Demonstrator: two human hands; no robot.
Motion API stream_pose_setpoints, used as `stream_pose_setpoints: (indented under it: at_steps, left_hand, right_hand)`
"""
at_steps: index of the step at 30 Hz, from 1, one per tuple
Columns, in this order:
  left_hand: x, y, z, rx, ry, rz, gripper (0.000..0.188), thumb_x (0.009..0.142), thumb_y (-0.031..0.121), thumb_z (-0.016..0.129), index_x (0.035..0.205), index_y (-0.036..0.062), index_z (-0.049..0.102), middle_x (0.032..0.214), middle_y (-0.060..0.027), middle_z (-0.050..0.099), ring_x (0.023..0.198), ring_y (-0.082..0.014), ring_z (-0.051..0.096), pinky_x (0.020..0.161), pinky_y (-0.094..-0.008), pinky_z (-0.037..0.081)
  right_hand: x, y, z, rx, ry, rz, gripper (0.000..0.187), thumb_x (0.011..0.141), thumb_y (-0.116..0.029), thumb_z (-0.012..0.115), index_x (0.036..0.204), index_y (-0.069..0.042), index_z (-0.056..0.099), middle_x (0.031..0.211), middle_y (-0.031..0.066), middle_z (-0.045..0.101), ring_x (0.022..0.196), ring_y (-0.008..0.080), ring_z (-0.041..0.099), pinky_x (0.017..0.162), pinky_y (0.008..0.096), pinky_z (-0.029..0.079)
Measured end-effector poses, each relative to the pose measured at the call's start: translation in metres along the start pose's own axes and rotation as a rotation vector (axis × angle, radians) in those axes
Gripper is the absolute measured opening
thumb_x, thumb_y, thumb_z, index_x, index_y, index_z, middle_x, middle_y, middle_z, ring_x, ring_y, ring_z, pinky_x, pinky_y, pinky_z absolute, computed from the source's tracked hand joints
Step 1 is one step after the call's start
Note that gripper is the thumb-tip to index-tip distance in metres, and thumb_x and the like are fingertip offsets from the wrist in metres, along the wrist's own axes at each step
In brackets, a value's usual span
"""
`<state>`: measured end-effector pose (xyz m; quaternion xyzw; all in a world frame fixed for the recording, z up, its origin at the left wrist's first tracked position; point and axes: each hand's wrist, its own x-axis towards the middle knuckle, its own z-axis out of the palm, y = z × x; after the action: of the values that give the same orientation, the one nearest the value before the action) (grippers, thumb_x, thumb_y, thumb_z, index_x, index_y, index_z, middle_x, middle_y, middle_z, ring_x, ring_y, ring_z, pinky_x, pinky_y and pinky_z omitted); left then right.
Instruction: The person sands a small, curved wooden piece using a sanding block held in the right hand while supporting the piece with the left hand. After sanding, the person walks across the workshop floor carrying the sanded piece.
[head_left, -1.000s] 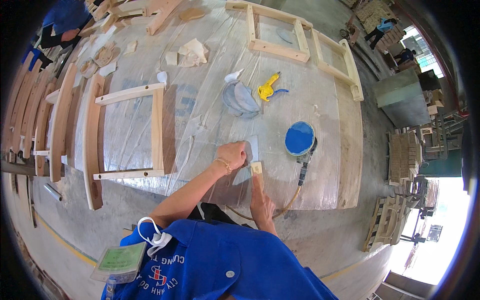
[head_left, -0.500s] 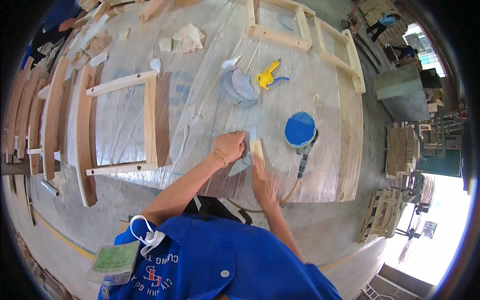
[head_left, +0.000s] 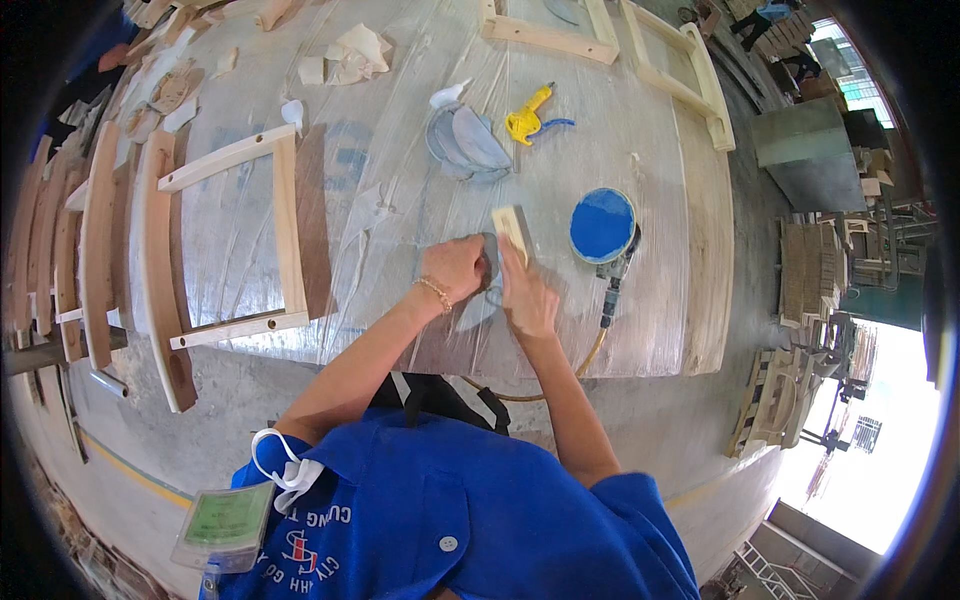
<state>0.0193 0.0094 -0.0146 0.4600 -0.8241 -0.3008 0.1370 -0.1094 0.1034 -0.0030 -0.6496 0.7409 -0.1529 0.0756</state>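
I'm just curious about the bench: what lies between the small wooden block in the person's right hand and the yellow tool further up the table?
In the head view, only bare plastic sheeting lies between the wooden block and the yellow tool; grey sanding sheets sit just left of that line.

My one head camera looks steeply down, close over the plastic-covered workbench (head_left: 640, 120), its rim bending edges.

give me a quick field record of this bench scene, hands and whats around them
left hand: left hand pressing a grey sanding sheet to the wood
right hand: right hand gripping a small wooden block
surface: workbench covered in clear plastic film
right of hands: orbital sander lying disc up, blue pad showing
beyond hands: stack of grey sanding discs, yellow air blow gun
left of hands: wooden chair frame lying flat
far edge: more wooden frames
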Motion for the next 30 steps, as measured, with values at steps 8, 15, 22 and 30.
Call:
stream_pose_setpoints:
  at_steps: [8,15,22,30]
  left_hand:
    - [-0.002,-0.014,-0.003,0.005,-0.035,-0.04,0.012,0.077,0.02,0.052,0.079,0.0076,0.052,0.072,-0.0128,0.062,0.069,-0.0343,0.06,0.058,-0.046,0.045]
    - [0.0,-0.006,-0.002,0.02,-0.036,-0.017,0.012,0.077,0.02,0.053,0.08,0.0086,0.053,0.072,-0.0123,0.062,0.069,-0.0334,0.06,0.059,-0.0455,0.046]
    - [-0.002,-0.008,-0.002,-0.011,-0.018,-0.009,0.012,0.077,0.02,0.053,0.078,0.0084,0.052,0.071,-0.0124,0.062,0.069,-0.0333,0.061,0.059,-0.0457,0.046]
    - [-0.001,-0.017,0.001,-0.039,-0.009,-0.003,0.012,0.076,0.02,0.054,0.077,0.0084,0.053,0.07,-0.0116,0.061,0.067,-0.0332,0.06,0.058,-0.0449,0.046]
  right_hand:
    - [-0.07,-0.01,-0.004,-0.041,-0.257,0.202,0.049,0.087,-0.019,0.046,0.134,-0.028,0.036,0.08,0.0198,0.06,0.063,0.0369,0.059,0.055,0.0463,0.047]
    - [0.004,-0.015,0.002,-0.047,-0.058,0.119,0.049,0.086,-0.019,0.047,0.134,-0.026,0.038,0.082,0.0156,0.062,0.062,0.0329,0.06,0.052,0.0449,0.047]
    - [-0.026,-0.008,0.003,-0.026,-0.041,0.053,0.05,0.085,-0.016,0.047,0.133,-0.029,0.039,0.087,0.0136,0.062,0.062,0.0331,0.061,0.051,0.0433,0.048]
    - [-0.051,-0.019,0.0,0.014,-0.091,0.139,0.047,0.089,-0.019,0.044,0.135,-0.028,0.035,0.092,0.0162,0.061,0.064,0.0335,0.061,0.052,0.0456,0.047]
